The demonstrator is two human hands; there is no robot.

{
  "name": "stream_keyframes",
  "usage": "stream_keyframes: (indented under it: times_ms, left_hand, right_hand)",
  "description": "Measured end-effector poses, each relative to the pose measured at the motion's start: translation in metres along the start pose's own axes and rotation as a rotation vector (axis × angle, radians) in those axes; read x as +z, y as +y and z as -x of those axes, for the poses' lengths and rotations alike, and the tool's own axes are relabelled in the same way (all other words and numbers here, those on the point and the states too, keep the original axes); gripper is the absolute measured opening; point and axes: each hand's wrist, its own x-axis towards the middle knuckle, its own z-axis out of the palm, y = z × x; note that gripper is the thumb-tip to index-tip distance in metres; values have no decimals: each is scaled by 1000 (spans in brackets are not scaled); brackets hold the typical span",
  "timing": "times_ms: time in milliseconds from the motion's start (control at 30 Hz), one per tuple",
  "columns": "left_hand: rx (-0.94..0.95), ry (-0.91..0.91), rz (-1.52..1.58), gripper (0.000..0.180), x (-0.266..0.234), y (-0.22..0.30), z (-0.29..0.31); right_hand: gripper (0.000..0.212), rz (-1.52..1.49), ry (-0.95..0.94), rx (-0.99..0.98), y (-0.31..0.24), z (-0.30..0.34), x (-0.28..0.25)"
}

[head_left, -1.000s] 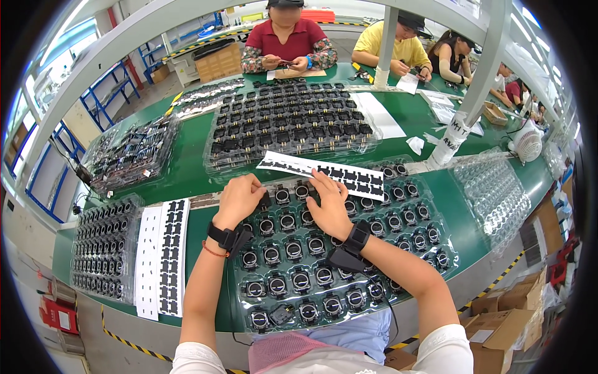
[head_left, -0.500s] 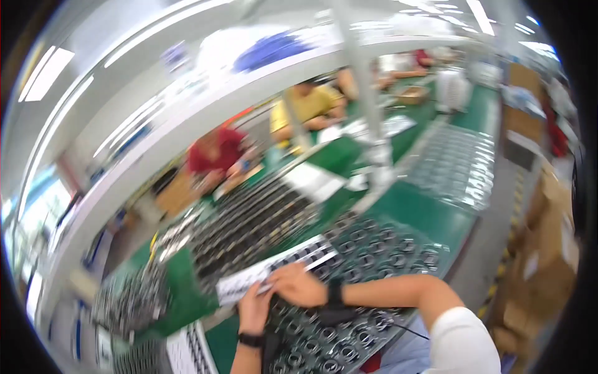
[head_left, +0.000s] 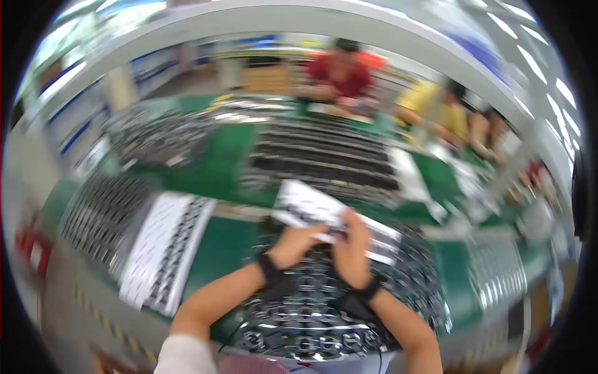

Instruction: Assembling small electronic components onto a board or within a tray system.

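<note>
A white sheet with rows of black pieces is tilted above a clear tray that holds many dark ring-shaped parts. My left hand is closed on the sheet's near edge, thumb toward the middle. Just to its right, my right hand closes over the same sheet, its fingers pointing away from me. Both hands nearly meet, and motion blur hides whether a small piece sits between the fingertips. A dark band is around each wrist.
To the left lie another white sheet with black pieces and a tray of dark parts. Farther off are dark strips in rows and a heap of metallic parts. People in red and yellow sit opposite; a shelf spans overhead.
The view has swung left and levelled, bringing the left side of the bench into sight. My hands stay together at the sheet, which now slopes down to the right.
</note>
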Motion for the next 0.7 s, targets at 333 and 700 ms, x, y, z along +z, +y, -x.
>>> stream_keyframes:
  times_ms: [333,700]
  left_hand:
    - [306,-31,-38,33,9,-11,21]
    - [146,-89,180,24,11,-7,9]
  right_hand:
    - [44,15,-126,1,-10,11,-3]
    - [13,-54,66,-65,-7,-3,-7]
